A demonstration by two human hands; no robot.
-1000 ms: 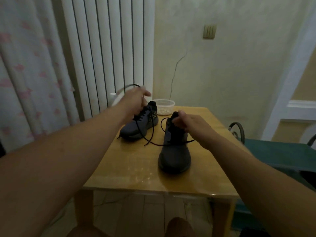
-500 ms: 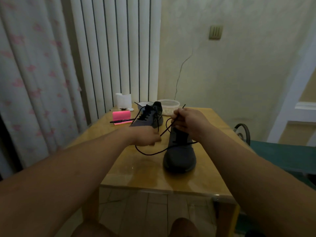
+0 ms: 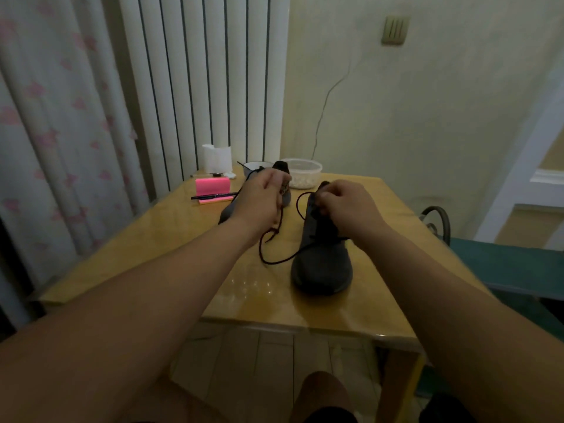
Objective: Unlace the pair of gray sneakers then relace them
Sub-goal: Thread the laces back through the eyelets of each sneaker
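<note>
Black lace [image 3: 274, 263] pinched by both hands: left hand [image 3: 262, 199] poised left of the sneaker [image 3: 323, 270], right hand [image 3: 348, 209] curled upon it.

Near table [image 3: 158, 251] left of the front sneaker [image 3: 323, 270] lies open; lace [image 3: 274, 263], notepad [image 3: 212, 186] and tub [image 3: 305, 176] block farther back

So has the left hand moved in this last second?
Yes. The left hand dropped from above the far sneaker toward the table beside the near sneaker, then rose back over the far one, gripping the lace.
</note>
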